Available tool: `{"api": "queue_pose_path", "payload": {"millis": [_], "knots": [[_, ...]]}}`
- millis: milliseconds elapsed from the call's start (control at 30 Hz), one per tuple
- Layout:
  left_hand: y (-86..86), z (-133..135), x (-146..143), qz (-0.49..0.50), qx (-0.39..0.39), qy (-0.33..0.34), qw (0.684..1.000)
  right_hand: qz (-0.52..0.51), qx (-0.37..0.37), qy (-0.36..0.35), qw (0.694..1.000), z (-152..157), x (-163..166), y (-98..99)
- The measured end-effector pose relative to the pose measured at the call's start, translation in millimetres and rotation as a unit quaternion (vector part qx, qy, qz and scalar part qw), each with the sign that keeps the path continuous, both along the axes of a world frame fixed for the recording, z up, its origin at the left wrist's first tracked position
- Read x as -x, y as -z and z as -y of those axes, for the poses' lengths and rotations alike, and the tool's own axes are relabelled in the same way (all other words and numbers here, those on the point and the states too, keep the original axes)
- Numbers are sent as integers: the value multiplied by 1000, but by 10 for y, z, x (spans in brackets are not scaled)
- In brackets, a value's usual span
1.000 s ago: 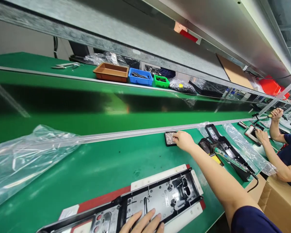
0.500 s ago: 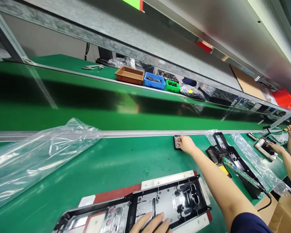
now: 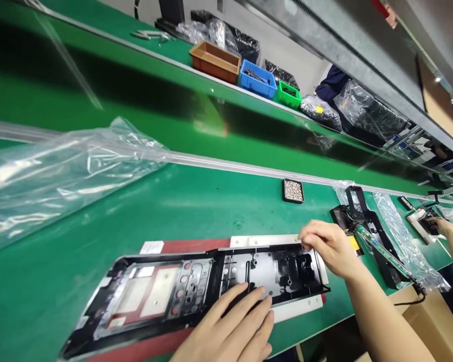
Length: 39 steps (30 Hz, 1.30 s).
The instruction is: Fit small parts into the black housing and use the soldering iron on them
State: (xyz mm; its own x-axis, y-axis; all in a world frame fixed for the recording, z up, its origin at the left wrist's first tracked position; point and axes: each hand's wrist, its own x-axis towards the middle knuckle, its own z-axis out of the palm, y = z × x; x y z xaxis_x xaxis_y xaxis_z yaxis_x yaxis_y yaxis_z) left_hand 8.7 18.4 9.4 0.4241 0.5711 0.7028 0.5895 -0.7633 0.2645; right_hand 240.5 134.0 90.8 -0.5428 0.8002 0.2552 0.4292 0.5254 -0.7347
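Black housing panel [image 3: 211, 286] lies flat on the green worktop [image 3: 196, 206], its long axis going from left to right before me. My left hand [image 3: 230, 329] presses it with flat, spread fingers at the near edge. My right hand [image 3: 326, 246] is at the right end, fingertips pinched together; what they hold, I cannot tell. The screw tray [image 3: 293, 190] stays beyond, well apart.
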Motion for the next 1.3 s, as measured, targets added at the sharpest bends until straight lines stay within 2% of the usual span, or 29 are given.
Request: {"api": "queue_pose_path", "payload": {"millis": [100,200,300,400,500,600,700,800,967,1100,1300], "knots": [[-33,-8,-7,-8,16,8,1000,-148,72,-57,985,330,-12,22],[-58,-17,2,-15,28,14,999,-249,134,-80,956,491,25,44],[-92,-3,22,-24,36,18,999,-281,161,-86,942,552,73,31],[-118,15,31,-30,35,23,999,-281,160,-84,942,567,105,-2],[-127,18,24,-33,33,26,999,-218,107,-70,967,555,118,-33],[-123,14,14,-36,28,21,999,-86,16,-25,996,515,118,-35],[-109,24,12,-37,21,19,999,40,-53,1,998,442,97,20],[-107,50,19,-42,20,21,999,114,-88,-6,990,360,56,115],[-142,55,20,-49,20,16,998,158,-80,-6,984,295,6,229],[-159,46,14,-50,16,16,998,133,-37,-11,990,283,3,244],[-141,77,17,-49,21,15,998,130,-19,-11,991,243,-5,261]]}}
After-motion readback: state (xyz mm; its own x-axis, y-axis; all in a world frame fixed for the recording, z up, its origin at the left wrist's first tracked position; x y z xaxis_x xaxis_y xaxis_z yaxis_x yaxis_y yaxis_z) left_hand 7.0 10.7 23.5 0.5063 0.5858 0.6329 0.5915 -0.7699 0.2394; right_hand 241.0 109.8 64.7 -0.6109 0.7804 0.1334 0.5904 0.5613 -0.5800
